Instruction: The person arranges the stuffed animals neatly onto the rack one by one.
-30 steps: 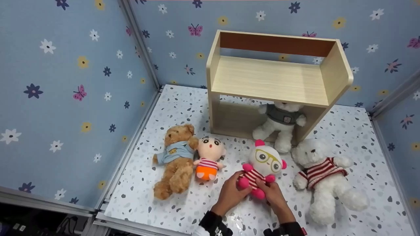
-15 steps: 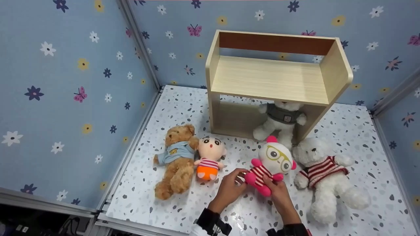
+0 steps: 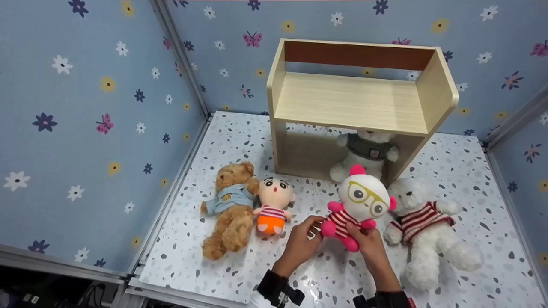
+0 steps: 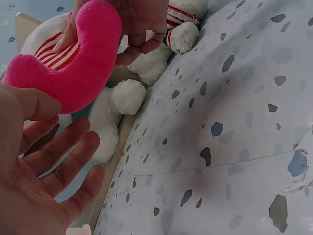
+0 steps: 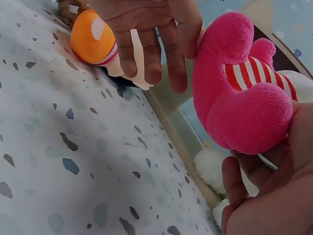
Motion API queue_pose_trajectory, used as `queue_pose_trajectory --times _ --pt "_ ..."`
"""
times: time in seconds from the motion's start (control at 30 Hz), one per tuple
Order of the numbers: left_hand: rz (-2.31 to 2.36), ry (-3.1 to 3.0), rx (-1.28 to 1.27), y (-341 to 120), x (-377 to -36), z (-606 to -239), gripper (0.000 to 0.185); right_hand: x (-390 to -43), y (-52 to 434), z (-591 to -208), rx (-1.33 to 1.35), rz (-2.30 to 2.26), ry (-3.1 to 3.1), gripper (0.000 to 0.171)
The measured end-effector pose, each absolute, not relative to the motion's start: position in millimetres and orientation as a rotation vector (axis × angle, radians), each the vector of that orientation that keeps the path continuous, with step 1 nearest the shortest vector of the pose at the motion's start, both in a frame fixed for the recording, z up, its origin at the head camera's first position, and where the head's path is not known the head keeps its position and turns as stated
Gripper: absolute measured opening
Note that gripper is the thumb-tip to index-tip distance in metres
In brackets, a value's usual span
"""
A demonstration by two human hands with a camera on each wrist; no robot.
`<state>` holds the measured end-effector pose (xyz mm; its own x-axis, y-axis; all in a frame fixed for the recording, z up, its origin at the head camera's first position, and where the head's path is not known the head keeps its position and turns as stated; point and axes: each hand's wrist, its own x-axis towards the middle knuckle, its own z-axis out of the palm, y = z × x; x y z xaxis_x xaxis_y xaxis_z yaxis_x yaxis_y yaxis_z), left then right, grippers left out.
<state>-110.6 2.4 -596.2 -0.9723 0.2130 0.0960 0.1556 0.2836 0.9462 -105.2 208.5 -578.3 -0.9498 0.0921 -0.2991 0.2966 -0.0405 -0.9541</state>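
Observation:
A plush panda with yellow glasses, pink limbs and a red-and-white striped body is held up above the table. My right hand grips its body from the right, thumb on the striped front and fingers behind. My left hand is at its left side. In the left wrist view that hand's thumb touches a pink leg while the other fingers are loosely extended. Behind the panda, a white bear in a dark shirt sits at the right of the shelf's lower level.
A two-level wooden shelf stands at the back. On the speckled table lie a brown bear in a blue shirt and a small doll in orange shorts, left. A white bear in a striped sweater lies right.
The panda has risen and moved right and toward the shelf in my right hand. My left hand's thumb has come off its front, and that hand now only touches its side.

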Motion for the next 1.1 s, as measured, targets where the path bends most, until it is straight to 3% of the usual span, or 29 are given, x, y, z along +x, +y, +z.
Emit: queue_pose_trajectory --times 0.67,1.1 --pt "1.796 2.583 0.436 -0.7 -133.7 -554.0 0.033 -123.0 203.6 -523.0 0.319 -2.085 2.301 0.035" --pt "1.525 3.001 0.455 -22.5 -192.9 -492.3 0.049 -130.0 202.3 -501.5 0.279 -2.126 2.297 0.038"
